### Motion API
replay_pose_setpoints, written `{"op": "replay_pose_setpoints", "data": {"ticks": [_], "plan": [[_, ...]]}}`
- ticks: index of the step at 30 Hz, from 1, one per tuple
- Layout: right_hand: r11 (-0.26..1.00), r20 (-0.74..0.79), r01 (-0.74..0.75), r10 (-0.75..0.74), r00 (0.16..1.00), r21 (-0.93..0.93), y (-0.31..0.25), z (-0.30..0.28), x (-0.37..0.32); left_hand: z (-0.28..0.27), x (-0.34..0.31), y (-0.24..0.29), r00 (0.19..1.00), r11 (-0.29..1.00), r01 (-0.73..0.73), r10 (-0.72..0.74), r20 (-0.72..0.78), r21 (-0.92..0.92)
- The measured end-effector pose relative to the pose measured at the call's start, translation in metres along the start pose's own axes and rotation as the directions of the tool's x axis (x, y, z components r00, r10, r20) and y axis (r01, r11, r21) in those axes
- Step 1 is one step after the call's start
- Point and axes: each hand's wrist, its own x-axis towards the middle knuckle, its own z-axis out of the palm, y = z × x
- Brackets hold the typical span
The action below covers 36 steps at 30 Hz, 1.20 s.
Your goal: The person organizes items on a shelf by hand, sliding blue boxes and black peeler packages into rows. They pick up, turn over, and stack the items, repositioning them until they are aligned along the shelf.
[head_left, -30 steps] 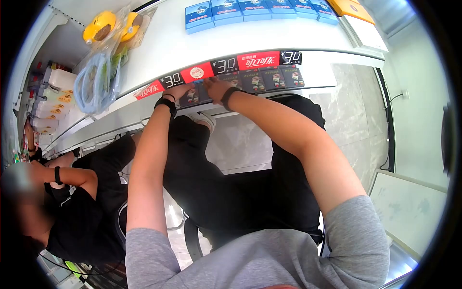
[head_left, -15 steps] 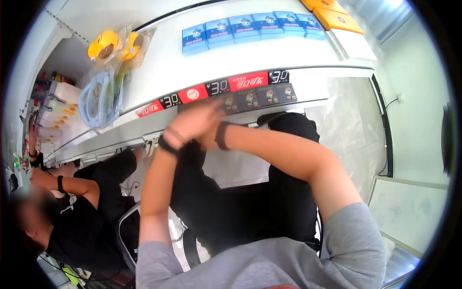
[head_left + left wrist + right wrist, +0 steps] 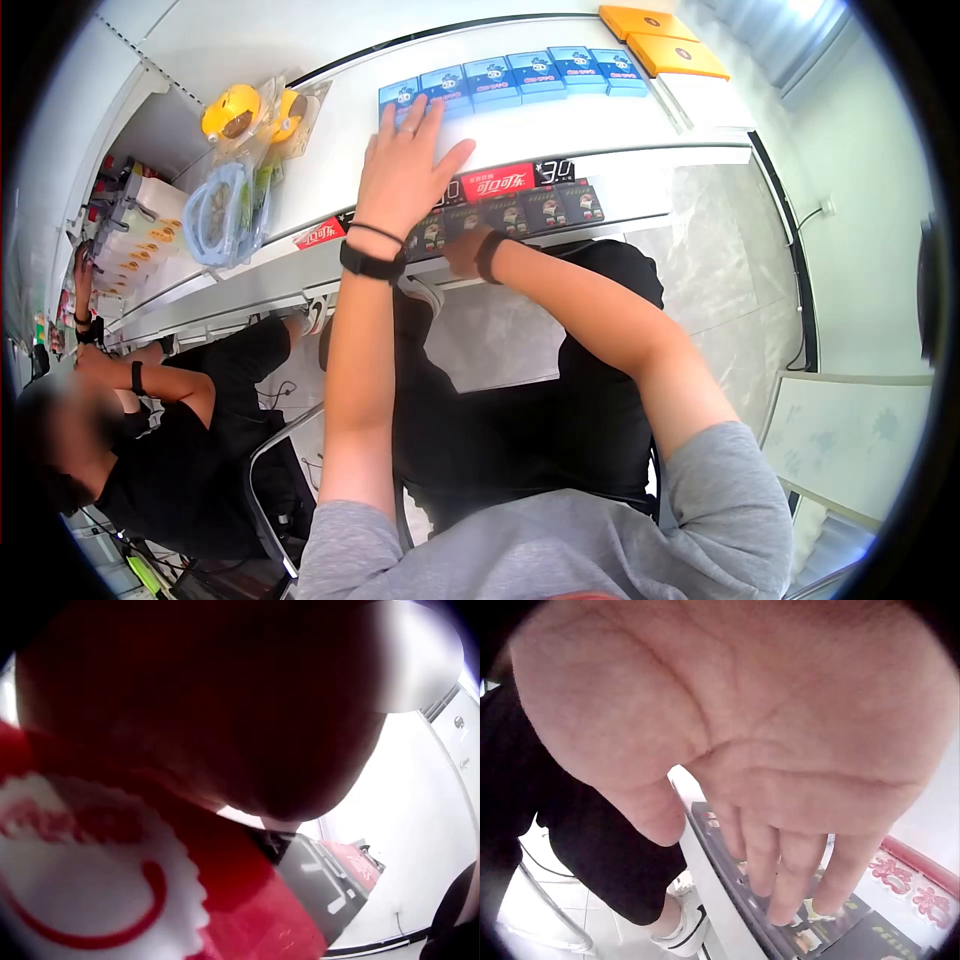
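My left hand [image 3: 405, 178] reaches over the white shelf [image 3: 330, 160] with fingers spread. Its fingertips overlap the near side of the leftmost blue boxes [image 3: 490, 80], which stand in a row. Dark underside of this hand fills much of the left wrist view, above a red price strip [image 3: 240, 907]. At the front edge, my right hand [image 3: 463, 252] lies low by a row of dark, printed boxes [image 3: 545, 210]. In the right wrist view, its fingers [image 3: 791, 870] extend down over these boxes, with the thumb beside the white edge [image 3: 712, 885].
Yellow toys in clear packaging [image 3: 235, 112] and a light-blue ring-shaped item [image 3: 205, 220] lie left on the shelf. Orange boxes [image 3: 680, 55] are at the far right. Another person [image 3: 170, 450] in black sits to the left. A white board [image 3: 835, 440] leans at the right.
My left hand left the dark boxes, drew back past the right wrist, then stretched forward to the blue boxes. The right hand stayed near the dark row, moving slightly toward my body.
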Motion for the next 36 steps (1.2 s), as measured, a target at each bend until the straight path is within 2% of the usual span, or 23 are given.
{"op": "replay_pose_setpoints", "data": {"ticks": [2,5,6,7,10,13,15,16,18,19,21,22,24,25,27,29,31,33,34,36], "plan": [[1.0,-0.042,0.027,-0.026,0.999,0.002,0.013,-0.004,-0.003,-0.008,-0.015,0.001,1.0,0.996,-0.007,0.008,0.004,-0.084],[0.998,-0.075,0.046,-0.042,0.996,0.046,0.019,-0.021,-0.024,-0.028,-0.047,0.009,1.0,0.996,0.005,-0.006,-0.006,-0.087],[0.998,-0.124,0.045,-0.039,0.991,0.044,0.024,-0.021,-0.029,-0.034,-0.058,0.017,0.997,0.999,0.023,-0.027,-0.075,-0.044],[0.998,-0.174,0.042,-0.033,0.984,0.046,0.029,-0.02,-0.032,-0.034,-0.068,0.017,0.997,0.999,0.019,-0.022,-0.072,-0.041],[0.995,-0.171,0.047,-0.032,0.985,0.087,0.039,-0.023,-0.04,-0.025,-0.09,0.012,0.957,0.995,0.06,-0.034,-0.29,0.083],[0.983,-0.196,0.044,-0.008,0.981,0.177,0.033,-0.034,-0.054,-0.024,-0.096,0.008,0.951,0.983,0.015,0.042,-0.308,0.183],[0.949,-0.17,0.188,-0.147,0.974,0.254,0.028,-0.04,-0.059,-0.028,-0.095,0.005,0.951,0.978,-0.011,0.075,-0.299,0.21],[0.949,-0.171,0.188,-0.147,0.974,0.254,0.028,-0.04,-0.058,-0.029,-0.093,0.003,0.951,0.971,-0.043,0.112,-0.29,0.235],[0.792,-0.133,0.404,-0.389,0.912,0.458,0.029,-0.042,-0.059,-0.032,-0.092,-0.004,0.946,0.97,-0.076,0.144,-0.292,0.231],[0.79,-0.132,0.405,-0.39,0.911,0.46,0.029,-0.043,-0.061,-0.034,-0.092,-0.007,0.94,0.968,-0.107,0.173,-0.294,0.227],[0.733,0.009,0.388,-0.472,0.881,0.558,0.021,-0.055,-0.076,-0.047,-0.095,-0.005,0.944,0.975,-0.105,0.16,-0.289,0.197],[0.732,0.008,0.388,-0.473,0.881,0.561,0.019,-0.063,-0.085,-0.054,-0.099,-0.005,0.946,0.981,-0.105,0.149,-0.287,0.165],[0.548,0.078,0.441,-0.685,0.725,0.711,0.015,-0.072,-0.101,-0.063,-0.114,-0.006,0.94,0.979,-0.153,0.186,-0.286,0.135],[0.542,0.074,0.439,-0.685,0.725,0.717,0.014,-0.066,-0.1,-0.068,-0.123,-0.007,0.933,0.975,-0.195,0.217,-0.288,0.105],[0.488,0.127,0.503,-0.796,0.591,0.713,0.009,-0.056,-0.097,-0.076,-0.142,-0.008,0.939,0.972,-0.216,0.232,-0.255,0.088],[0.52,0.178,0.486,-0.789,0.587,0.702,-0.001,-0.056,-0.106,-0.079,-0.16,-0.01,0.909,0.929,-0.36,0.37,-0.192,0.089],[0.553,0.227,0.47,-0.779,0.585,0.688,-0.005,-0.056,-0.107,-0.078,-0.17,-0.005,0.919,0.928,-0.373,0.368,-0.14,-0.012],[0.634,0.295,0.48,-0.74,0.604,0.606,-0.009,-0.053,-0.102,-0.068,-0.178,-0.008,0.957,0.954,-0.287,0.282,-0.07,-0.09],[0.631,0.296,0.48,-0.743,0.6,0.61,-0.011,-0.05,-0.094,-0.064,-0.179,-0.008,0.958,0.955,-0.283,0.278,-0.066,-0.091],[0.595,0.278,0.271,-0.667,0.691,0.756,-0.011,-0.047,-0.077,-0.054,-0.172,-0.01,0.992,0.98,-0.116,0.121,0.021,-0.163]]}}
